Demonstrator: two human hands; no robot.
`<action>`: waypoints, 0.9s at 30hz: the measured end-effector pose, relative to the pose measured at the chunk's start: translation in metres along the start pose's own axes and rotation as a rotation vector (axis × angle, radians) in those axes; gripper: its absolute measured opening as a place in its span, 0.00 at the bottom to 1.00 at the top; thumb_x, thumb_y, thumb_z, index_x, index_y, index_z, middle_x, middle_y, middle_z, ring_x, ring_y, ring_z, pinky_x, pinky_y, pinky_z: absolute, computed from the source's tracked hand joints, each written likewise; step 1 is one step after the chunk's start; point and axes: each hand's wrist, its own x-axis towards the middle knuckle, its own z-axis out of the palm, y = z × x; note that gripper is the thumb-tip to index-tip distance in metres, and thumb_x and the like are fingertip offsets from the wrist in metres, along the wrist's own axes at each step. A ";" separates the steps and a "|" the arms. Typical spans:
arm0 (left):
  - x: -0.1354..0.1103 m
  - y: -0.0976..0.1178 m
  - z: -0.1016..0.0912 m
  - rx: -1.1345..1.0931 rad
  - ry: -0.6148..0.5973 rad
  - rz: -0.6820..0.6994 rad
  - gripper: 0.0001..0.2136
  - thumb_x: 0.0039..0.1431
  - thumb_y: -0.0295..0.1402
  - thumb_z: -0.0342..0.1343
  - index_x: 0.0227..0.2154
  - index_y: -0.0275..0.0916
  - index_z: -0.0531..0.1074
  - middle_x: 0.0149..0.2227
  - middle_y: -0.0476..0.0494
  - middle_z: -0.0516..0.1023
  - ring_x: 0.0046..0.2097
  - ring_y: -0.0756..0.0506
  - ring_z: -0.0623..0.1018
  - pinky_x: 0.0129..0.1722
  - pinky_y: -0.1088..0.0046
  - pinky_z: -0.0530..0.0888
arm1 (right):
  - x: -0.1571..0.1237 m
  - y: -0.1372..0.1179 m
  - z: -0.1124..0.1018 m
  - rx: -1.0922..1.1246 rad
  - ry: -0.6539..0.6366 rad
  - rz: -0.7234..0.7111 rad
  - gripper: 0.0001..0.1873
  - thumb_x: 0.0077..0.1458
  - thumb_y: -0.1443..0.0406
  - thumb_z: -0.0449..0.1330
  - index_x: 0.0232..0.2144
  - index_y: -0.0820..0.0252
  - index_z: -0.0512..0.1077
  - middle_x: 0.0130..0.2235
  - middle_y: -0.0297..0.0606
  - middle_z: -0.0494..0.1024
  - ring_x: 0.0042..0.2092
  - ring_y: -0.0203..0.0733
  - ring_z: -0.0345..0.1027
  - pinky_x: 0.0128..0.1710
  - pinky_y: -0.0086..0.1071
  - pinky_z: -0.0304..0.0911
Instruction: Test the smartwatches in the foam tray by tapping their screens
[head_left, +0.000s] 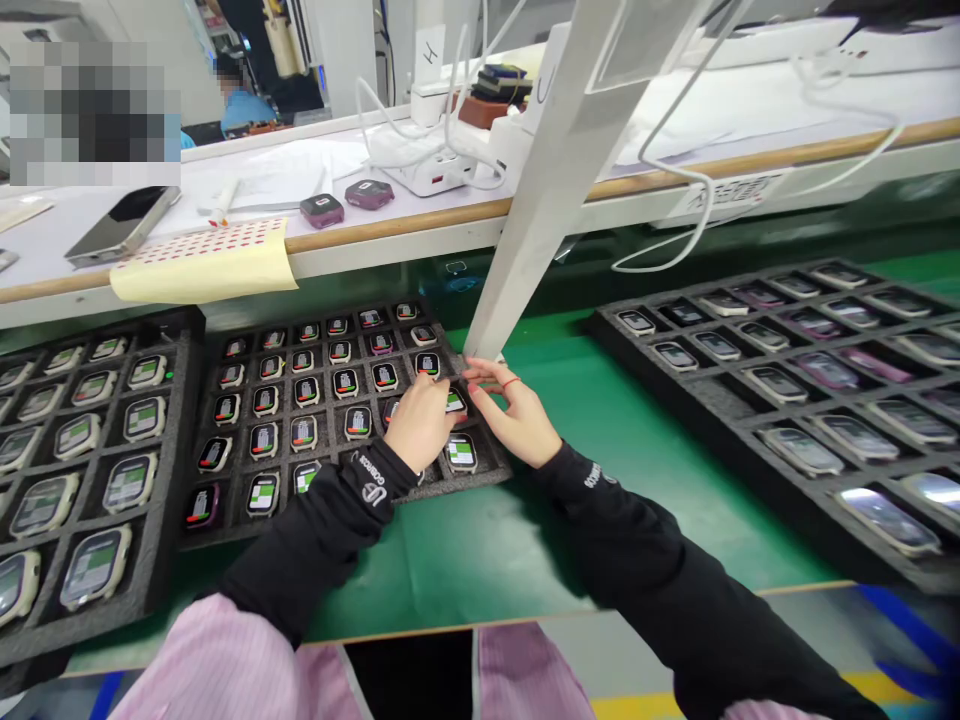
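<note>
Before me lies a dark foam tray (442, 488) with rows of square smartwatch cases without straps, most with lit screens. My left hand (421, 418) reaches over its right side, fingers bent and closed at the edges of a smartwatch (455, 401) with a green and white screen. Some watches beneath that hand are hidden. At the tray's right edge is my right hand (516, 415), its fingers stretched toward the same watch and the thumb apart from them. Nothing shows in its grasp. Just below sits another lit smartwatch (460, 452) in its slot.
A second foam tray of watches (169, 480) stands at left, a third (720, 440) at right. A slanted white post (536, 190) rises behind my hands. The shelf (420, 222) above holds a phone (124, 225), a yellow sticker sheet (206, 265), chargers and cables. A person sits far back.
</note>
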 end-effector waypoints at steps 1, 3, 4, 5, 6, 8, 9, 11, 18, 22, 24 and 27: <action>-0.003 0.003 -0.003 0.014 0.004 -0.004 0.19 0.58 0.33 0.64 0.49 0.30 0.72 0.45 0.34 0.73 0.49 0.36 0.76 0.53 0.56 0.74 | -0.001 -0.001 0.000 -0.016 -0.004 -0.014 0.20 0.62 0.60 0.56 0.55 0.59 0.68 0.48 0.45 0.78 0.47 0.46 0.73 0.51 0.44 0.70; -0.012 0.009 -0.012 0.047 0.040 0.004 0.25 0.58 0.36 0.64 0.54 0.27 0.69 0.49 0.30 0.73 0.54 0.33 0.72 0.56 0.53 0.71 | -0.003 -0.004 0.001 -0.043 -0.016 -0.039 0.20 0.62 0.60 0.55 0.54 0.60 0.69 0.46 0.44 0.79 0.46 0.46 0.74 0.52 0.45 0.69; -0.018 0.012 -0.017 0.059 0.076 0.017 0.26 0.59 0.37 0.64 0.56 0.27 0.67 0.51 0.29 0.72 0.56 0.33 0.70 0.58 0.52 0.70 | -0.004 -0.005 0.001 -0.053 -0.022 -0.049 0.19 0.63 0.61 0.55 0.54 0.60 0.69 0.46 0.43 0.79 0.46 0.45 0.74 0.52 0.45 0.68; -0.025 0.014 -0.023 0.066 0.126 0.037 0.26 0.60 0.37 0.62 0.58 0.28 0.67 0.53 0.30 0.71 0.57 0.33 0.69 0.59 0.53 0.69 | -0.004 -0.006 0.001 -0.059 -0.027 -0.055 0.19 0.63 0.61 0.55 0.54 0.60 0.69 0.45 0.43 0.79 0.46 0.45 0.74 0.53 0.45 0.68; -0.033 0.015 -0.029 0.061 0.187 0.063 0.24 0.62 0.37 0.60 0.58 0.30 0.67 0.53 0.31 0.71 0.58 0.34 0.68 0.60 0.54 0.69 | -0.005 -0.007 0.001 -0.067 -0.030 -0.061 0.19 0.63 0.61 0.54 0.54 0.60 0.69 0.45 0.42 0.79 0.46 0.45 0.74 0.54 0.45 0.67; -0.052 0.017 -0.040 0.018 0.320 0.119 0.18 0.65 0.34 0.56 0.55 0.32 0.69 0.52 0.34 0.71 0.57 0.37 0.67 0.59 0.56 0.69 | -0.007 -0.009 0.000 -0.097 -0.031 -0.086 0.18 0.65 0.61 0.54 0.54 0.60 0.69 0.44 0.41 0.80 0.47 0.46 0.73 0.55 0.46 0.66; -0.063 0.017 -0.043 -0.017 0.382 0.143 0.15 0.66 0.31 0.55 0.54 0.34 0.70 0.52 0.36 0.72 0.57 0.39 0.68 0.59 0.57 0.70 | -0.007 -0.011 0.000 -0.121 -0.030 -0.105 0.18 0.65 0.61 0.53 0.55 0.59 0.69 0.44 0.41 0.80 0.48 0.47 0.73 0.56 0.46 0.66; -0.089 0.014 -0.045 -0.098 0.474 0.184 0.12 0.66 0.26 0.54 0.51 0.37 0.72 0.49 0.39 0.73 0.53 0.43 0.70 0.56 0.62 0.71 | -0.009 -0.013 0.000 -0.178 -0.030 -0.153 0.17 0.66 0.62 0.52 0.55 0.59 0.69 0.44 0.41 0.81 0.49 0.47 0.73 0.55 0.45 0.67; -0.208 -0.016 -0.016 -0.177 0.493 -0.032 0.15 0.63 0.17 0.52 0.48 0.38 0.74 0.35 0.48 0.73 0.39 0.51 0.72 0.41 0.75 0.71 | -0.019 -0.028 0.002 -0.288 -0.187 -0.329 0.27 0.69 0.66 0.50 0.67 0.54 0.55 0.54 0.41 0.77 0.60 0.47 0.66 0.65 0.54 0.56; -0.255 -0.034 -0.005 -0.074 0.428 -0.173 0.13 0.64 0.19 0.52 0.47 0.38 0.74 0.28 0.51 0.70 0.31 0.51 0.69 0.34 0.75 0.68 | -0.024 -0.042 0.016 -0.287 -0.372 -0.399 0.33 0.70 0.68 0.48 0.72 0.54 0.42 0.59 0.43 0.72 0.64 0.46 0.60 0.68 0.60 0.46; -0.262 -0.038 -0.001 0.021 0.419 -0.155 0.13 0.63 0.19 0.53 0.46 0.38 0.75 0.25 0.52 0.68 0.28 0.50 0.67 0.31 0.72 0.65 | -0.025 -0.048 0.023 -0.297 -0.423 -0.435 0.34 0.70 0.67 0.47 0.72 0.54 0.38 0.61 0.44 0.71 0.66 0.47 0.58 0.68 0.62 0.45; -0.260 -0.039 0.004 0.158 0.451 -0.076 0.13 0.61 0.19 0.56 0.46 0.38 0.76 0.22 0.53 0.67 0.26 0.48 0.64 0.29 0.69 0.62 | -0.027 -0.052 0.032 -0.350 -0.475 -0.457 0.35 0.70 0.67 0.47 0.72 0.56 0.35 0.60 0.45 0.71 0.67 0.50 0.56 0.67 0.66 0.44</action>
